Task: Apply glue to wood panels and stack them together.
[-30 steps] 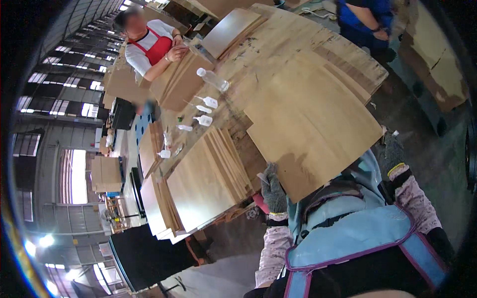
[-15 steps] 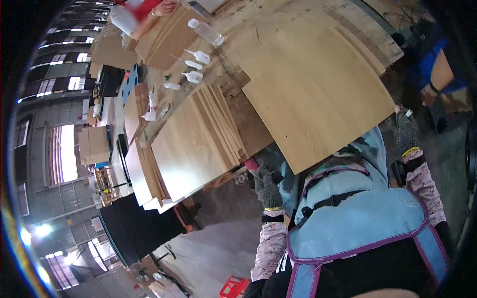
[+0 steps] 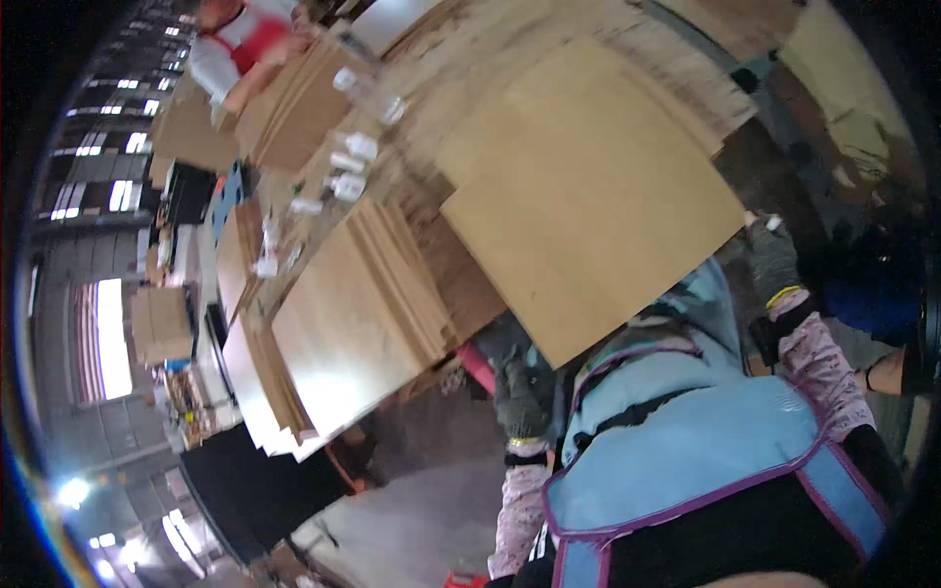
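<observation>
A large thin plywood board [image 3: 598, 196] lies on top of other sheets, its near edge reaching past the worktable toward my apron [image 3: 676, 461]. My right hand [image 3: 774, 257], in a grey knit glove with bare fingertips, is closed at the board's right corner; one finger has a white wrapping. Low beside the near corner of the board, my left hand [image 3: 521, 400], gloved alike, is closed round a pinkish-red strip-like thing [image 3: 476, 369]. The kind of that thing cannot be made out. Left of it leans a fanned stack of pale boards [image 3: 343, 314].
White squeeze bottles [image 3: 347, 186] and a clear plastic bottle [image 3: 377, 98] stand on the worktable [image 3: 431, 137]. Across it, a co-worker in a red apron [image 3: 260, 39] handles brown panels [image 3: 294, 103]. More boards [image 3: 260, 372] stand at the left. Part of another person [image 3: 887, 374] shows at right.
The whole view has shifted, showing more of the co-worker across the table. More of the pinkish-red thing shows at my left hand. At right, the other person's arm has moved from its earlier place.
</observation>
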The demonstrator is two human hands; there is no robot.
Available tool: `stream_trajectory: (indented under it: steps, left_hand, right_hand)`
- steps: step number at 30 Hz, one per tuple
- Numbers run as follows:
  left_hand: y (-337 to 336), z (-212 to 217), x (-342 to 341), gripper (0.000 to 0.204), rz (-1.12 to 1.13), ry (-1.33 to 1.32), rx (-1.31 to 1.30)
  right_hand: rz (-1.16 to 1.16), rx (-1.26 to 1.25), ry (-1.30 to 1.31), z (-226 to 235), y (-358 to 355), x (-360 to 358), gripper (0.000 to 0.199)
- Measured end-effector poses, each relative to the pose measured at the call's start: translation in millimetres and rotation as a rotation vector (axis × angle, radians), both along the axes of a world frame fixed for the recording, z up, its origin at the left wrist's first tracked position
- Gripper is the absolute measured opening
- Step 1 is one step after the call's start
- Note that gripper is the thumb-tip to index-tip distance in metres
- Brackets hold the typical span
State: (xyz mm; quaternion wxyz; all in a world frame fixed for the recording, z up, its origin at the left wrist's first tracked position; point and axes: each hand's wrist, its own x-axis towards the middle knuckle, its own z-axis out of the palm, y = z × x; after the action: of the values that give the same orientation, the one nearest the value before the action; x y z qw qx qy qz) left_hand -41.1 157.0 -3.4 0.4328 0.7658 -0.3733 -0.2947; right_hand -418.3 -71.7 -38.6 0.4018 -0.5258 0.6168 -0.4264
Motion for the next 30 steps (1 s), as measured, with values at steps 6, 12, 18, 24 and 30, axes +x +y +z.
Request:
stream_trajectory:
  steps: [6,12,18,24,30]
  left_hand:
    - [-8,5,0,0.034,0.344,0.407,0.118]
    - [-16,-2,4,0.03,0.274,0.29,0.019]
    - [-18,1,-2,0.036,0.161,0.017,-0.008]
    - [-16,-48,8,0.029,0.003,0.021,-0.227]
    - [-17,-15,-5,0.027,0.085,0.231,-0.04]
  right_hand:
    - [-0.26,0.305,-0.322,15,1,19,0.012]
    - [-0.341,0.292,-0.682,37,-5,4,0.012]
    - [0.033,0.306,-0.396,56,-20,-3,0.016]
    - [0.267,0.208,-0.053,57,-23,12,0.027]
    - [0.348,0.22,0.143,81,-21,31,0.03]
